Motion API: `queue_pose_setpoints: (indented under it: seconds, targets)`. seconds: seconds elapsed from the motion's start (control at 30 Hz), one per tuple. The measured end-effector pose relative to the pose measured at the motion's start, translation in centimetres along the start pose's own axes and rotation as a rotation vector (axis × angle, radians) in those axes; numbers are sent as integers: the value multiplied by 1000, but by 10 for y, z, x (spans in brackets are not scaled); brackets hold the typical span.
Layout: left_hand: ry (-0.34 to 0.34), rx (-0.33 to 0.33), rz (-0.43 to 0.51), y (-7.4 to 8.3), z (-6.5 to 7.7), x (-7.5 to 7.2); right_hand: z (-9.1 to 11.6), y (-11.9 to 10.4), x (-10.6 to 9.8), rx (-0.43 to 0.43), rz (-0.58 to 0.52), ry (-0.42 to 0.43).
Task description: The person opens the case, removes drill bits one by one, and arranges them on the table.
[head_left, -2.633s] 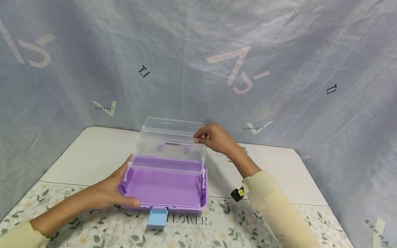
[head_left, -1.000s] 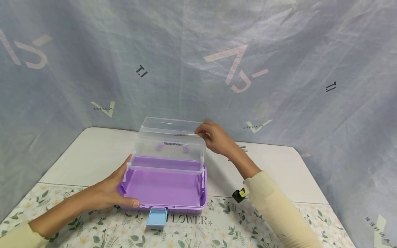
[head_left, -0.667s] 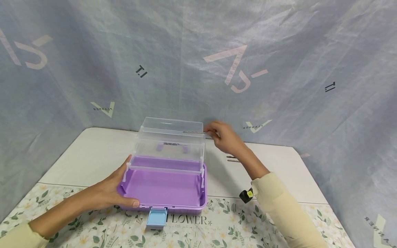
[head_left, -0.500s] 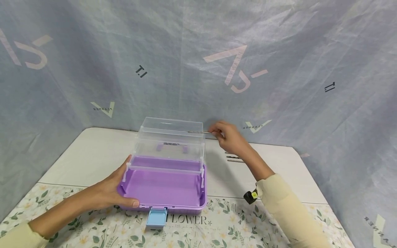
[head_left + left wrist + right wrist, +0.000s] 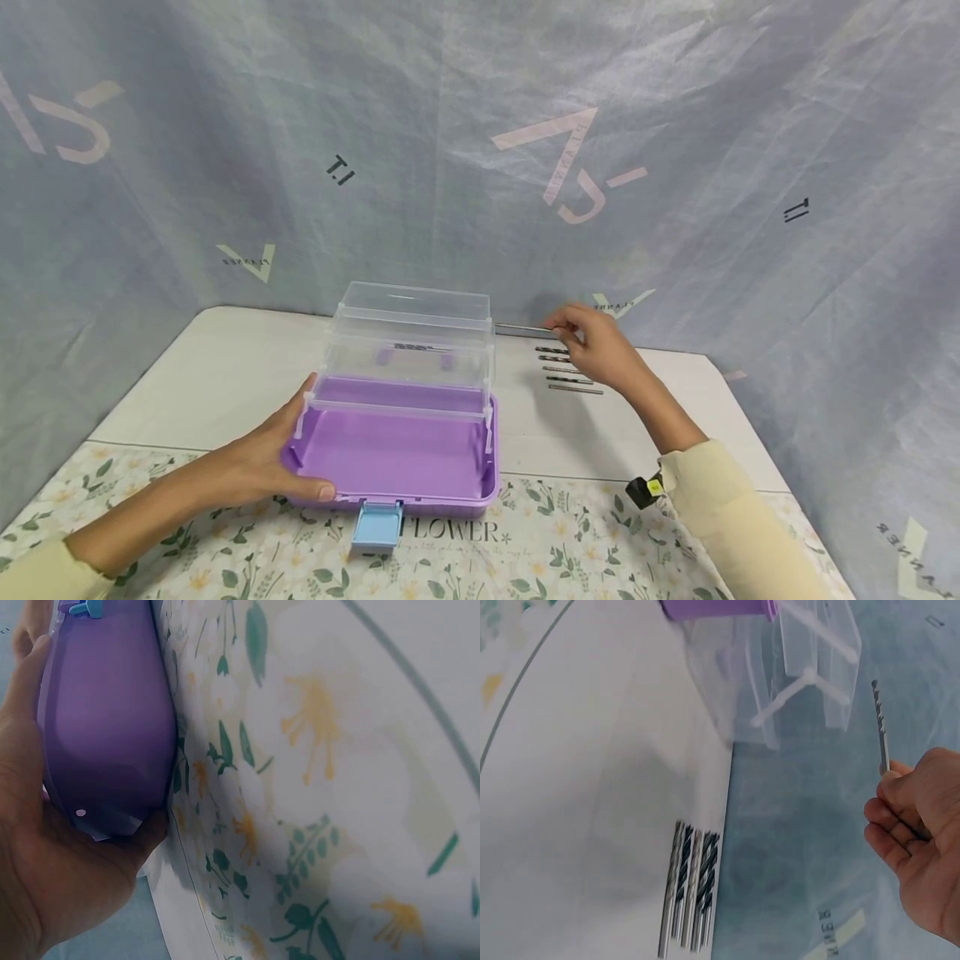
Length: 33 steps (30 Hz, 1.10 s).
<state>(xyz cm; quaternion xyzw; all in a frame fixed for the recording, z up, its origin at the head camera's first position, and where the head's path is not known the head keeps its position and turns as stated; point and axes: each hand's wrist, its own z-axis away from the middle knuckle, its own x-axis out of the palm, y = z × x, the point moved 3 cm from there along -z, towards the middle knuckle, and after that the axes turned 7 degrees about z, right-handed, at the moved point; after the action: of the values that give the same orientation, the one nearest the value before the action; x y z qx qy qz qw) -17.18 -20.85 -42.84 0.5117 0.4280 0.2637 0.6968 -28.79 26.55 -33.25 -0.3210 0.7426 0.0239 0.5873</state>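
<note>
My left hand grips the left end of an opened purple storage box, thumb over its front rim and fingers behind. In the left wrist view the hand wraps the box's end. Clear plastic trays are raised in steps above the base. Between thumb and fingertips, my right hand pinches a drill bit by its shank, its fluted end pointing left toward the trays. Beneath and beside that hand, several drill bits lie in a row on the white surface, partly covered by the hand.
More small dark bits show through the clear tray. A light blue latch hangs at the box's front. The floral cloth covers the near table; a grey-blue curtain stands behind the white surface.
My right hand has lifted a drill bit from the raised clear trays and carried it right, beside the row on the white surface. The left hand stays on the box.
</note>
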Motion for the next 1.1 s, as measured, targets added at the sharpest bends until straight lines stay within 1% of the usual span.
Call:
queue_pose_setpoints:
  seconds: [0.13, 0.27, 0.4, 0.57, 0.73, 0.87, 0.97, 1.1]
  targets:
    - [-6, 2, 24, 0, 0, 1, 8, 11, -3, 19, 14, -2]
    - [-9, 16, 20, -1, -1, 1, 15, 19, -5, 39, 22, -10]
    - [-12, 22, 10, -1, -2, 1, 22, 26, -5, 37, 25, -10]
    - [6, 30, -42, 0, -2, 1, 34, 36, 1, 63, 37, -14]
    - [-1, 34, -21, -1, -2, 1, 46, 47, 7, 100, 47, -32]
    - [-1, 20, -8, -2, -1, 1, 55, 56, 11, 139, 52, -45]
    - [8, 16, -27, -2, -1, 0, 61, 63, 15, 163, 60, -60]
    - [17, 23, -69, -2, -1, 0, 69, 72, 21, 175, 73, -72]
